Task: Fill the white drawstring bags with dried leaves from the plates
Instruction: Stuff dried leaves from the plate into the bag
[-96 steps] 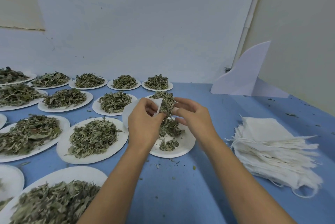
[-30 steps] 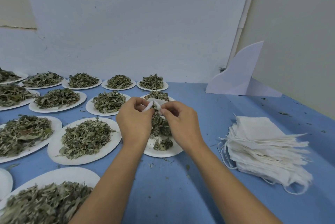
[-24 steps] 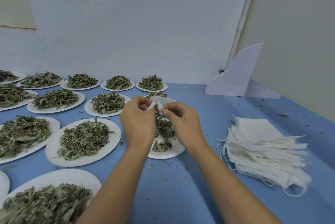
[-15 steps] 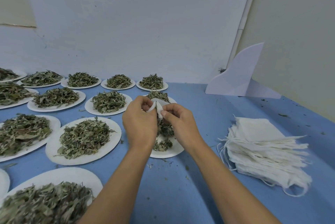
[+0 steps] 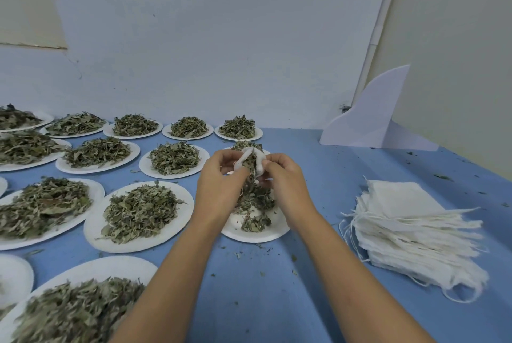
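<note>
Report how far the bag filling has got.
Done: no filled bags show; the plate under the hands is partly bare. In hand: left hand and right hand hold one bag open, leaves at its mouth. To do: the stack of empty bags and many heaped plates.

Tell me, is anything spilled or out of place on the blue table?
Yes. Crumbs of dried green leaf lie scattered on the blue tabletop, off the round white paper plate nearest them; more lie farther right.

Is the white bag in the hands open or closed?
Open: left hand and right hand hold the bag spread, leaves showing inside.
</note>
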The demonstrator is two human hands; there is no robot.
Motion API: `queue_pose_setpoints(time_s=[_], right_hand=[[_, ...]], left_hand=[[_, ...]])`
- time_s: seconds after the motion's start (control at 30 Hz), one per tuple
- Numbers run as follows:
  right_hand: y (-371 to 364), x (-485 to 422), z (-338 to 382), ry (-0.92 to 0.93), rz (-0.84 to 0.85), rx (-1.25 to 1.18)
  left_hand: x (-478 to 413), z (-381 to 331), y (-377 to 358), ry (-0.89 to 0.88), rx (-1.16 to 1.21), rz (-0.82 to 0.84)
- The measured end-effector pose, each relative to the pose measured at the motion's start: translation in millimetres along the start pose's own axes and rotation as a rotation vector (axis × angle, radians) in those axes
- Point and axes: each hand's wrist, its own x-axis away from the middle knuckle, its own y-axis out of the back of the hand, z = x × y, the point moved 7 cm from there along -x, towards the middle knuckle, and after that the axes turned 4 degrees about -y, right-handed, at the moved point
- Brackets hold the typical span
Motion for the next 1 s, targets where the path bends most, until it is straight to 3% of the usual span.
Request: queue_pose_setpoints(time_s=[0.13, 0.33, 0.47, 0.6, 0.77, 1.0], right_hand=[[-2.0, 0.6, 0.2, -0.019, -0.007, -0.037], [-0.5, 4.0, 1.2, -0.015, 0.009, -0.017], [-4.3, 9.7, 8.6, 0.094, -0.005, 0.115], [-18.1, 18.9, 17.5, 0.206, 0.075, 0.168], [-25.7, 22.2, 15.4, 0.181, 0.150, 0.150], [-3.2, 17.9, 18.4, 0.222, -0.110, 0.196]], left_hand=[[3.5, -4.3, 0.6, -0.078, -0.132, 0.083], [2.6, -6.3, 7.1, -0.115, -0.144, -0.015], [3.8, -7.7, 9.4, -0.121, -0.167, -0.105], [5.1, -10.7, 14.2, -0.150, -0.188, -0.184], [4.8, -6.8, 20.4, -0.139, -0.224, -0.249], [1.3, -2.8, 13.1, -0.082, -0.113, -0.130]])
